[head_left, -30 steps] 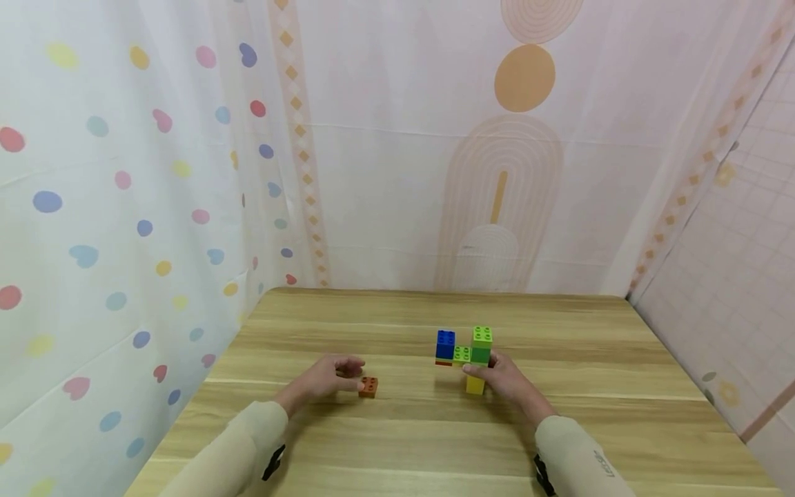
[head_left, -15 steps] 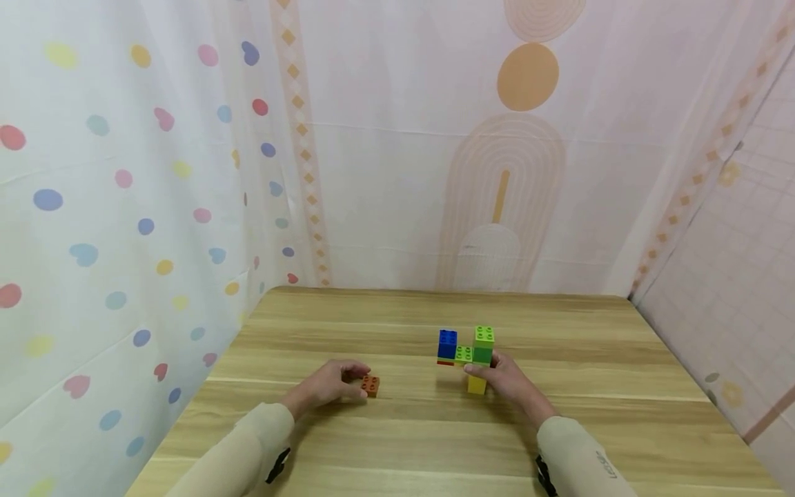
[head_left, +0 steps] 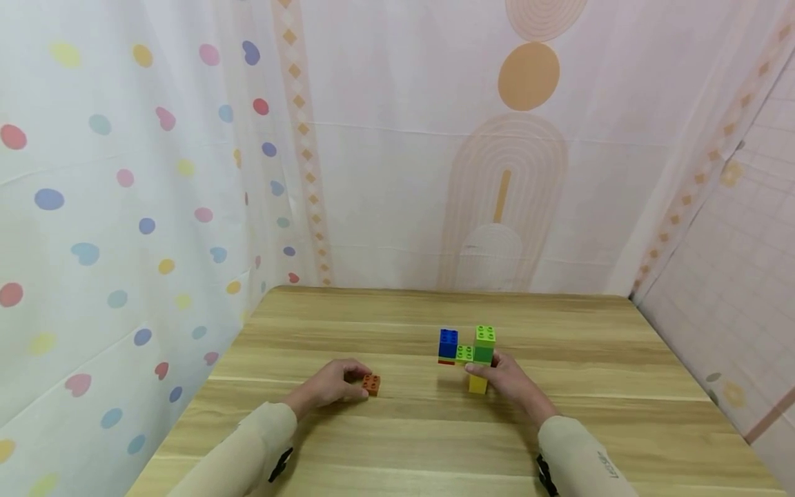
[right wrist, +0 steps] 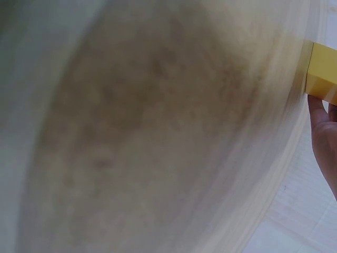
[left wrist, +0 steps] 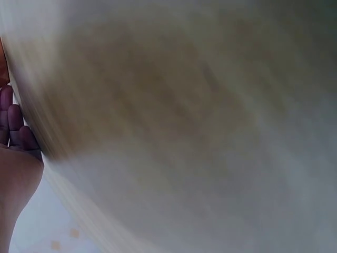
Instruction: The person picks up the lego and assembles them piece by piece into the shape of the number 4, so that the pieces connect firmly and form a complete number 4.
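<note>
In the head view my left hand (head_left: 332,383) has its thumb and fingers curled about the left side of a small orange toy brick (head_left: 371,384) with studs on top, low at the table. A corner of that orange brick (left wrist: 3,67) shows at the left wrist view's edge, right by the fingertips. My right hand (head_left: 506,378) grips a toy brick build from its right side. Lime and green bricks (head_left: 484,344) stand over a yellow brick (head_left: 477,384). A lime bridge brick (head_left: 464,353) reaches left to a blue brick (head_left: 448,343), with red beneath it.
The wood-grain table (head_left: 397,449) spreads around both hands. Behind it hangs a pale patterned curtain (head_left: 385,200), and a dotted curtain (head_left: 124,241) lines the left side. Most of both wrist views is blurred tabletop.
My left hand has come slightly right, its thumb and fingers now closer around the orange brick. The right hand and the brick build have stayed in place.
</note>
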Available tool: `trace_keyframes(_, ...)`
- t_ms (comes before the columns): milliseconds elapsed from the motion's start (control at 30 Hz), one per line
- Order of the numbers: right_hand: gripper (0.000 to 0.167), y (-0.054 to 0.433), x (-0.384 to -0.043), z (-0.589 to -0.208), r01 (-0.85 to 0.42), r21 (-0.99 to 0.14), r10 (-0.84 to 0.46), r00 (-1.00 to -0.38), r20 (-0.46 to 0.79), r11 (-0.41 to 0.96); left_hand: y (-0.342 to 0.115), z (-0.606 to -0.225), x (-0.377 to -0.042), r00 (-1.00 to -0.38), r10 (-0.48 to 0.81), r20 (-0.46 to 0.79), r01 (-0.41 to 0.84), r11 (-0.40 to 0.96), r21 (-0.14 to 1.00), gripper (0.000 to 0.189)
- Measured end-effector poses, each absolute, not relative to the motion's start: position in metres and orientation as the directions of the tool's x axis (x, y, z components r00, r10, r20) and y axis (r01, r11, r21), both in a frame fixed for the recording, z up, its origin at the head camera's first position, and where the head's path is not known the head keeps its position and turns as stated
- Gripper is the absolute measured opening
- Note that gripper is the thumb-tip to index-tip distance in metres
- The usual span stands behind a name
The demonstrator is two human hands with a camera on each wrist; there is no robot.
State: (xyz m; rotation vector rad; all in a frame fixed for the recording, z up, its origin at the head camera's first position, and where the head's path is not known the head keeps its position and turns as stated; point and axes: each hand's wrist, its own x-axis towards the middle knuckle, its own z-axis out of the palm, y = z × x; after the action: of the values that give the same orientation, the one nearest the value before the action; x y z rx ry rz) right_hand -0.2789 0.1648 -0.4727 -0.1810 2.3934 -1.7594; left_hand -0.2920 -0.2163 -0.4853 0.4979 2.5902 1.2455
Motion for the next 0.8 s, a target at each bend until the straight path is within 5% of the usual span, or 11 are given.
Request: trace_keyframes(800,0.041,0.165,-0.281,-0.474,0.001,-0.947,-0.192,-0.979,-0.066,0.323,-0.204,-0.447,-0.314,-0.954,0.300,-0.015,0.142,0.495,0.857,0.034)
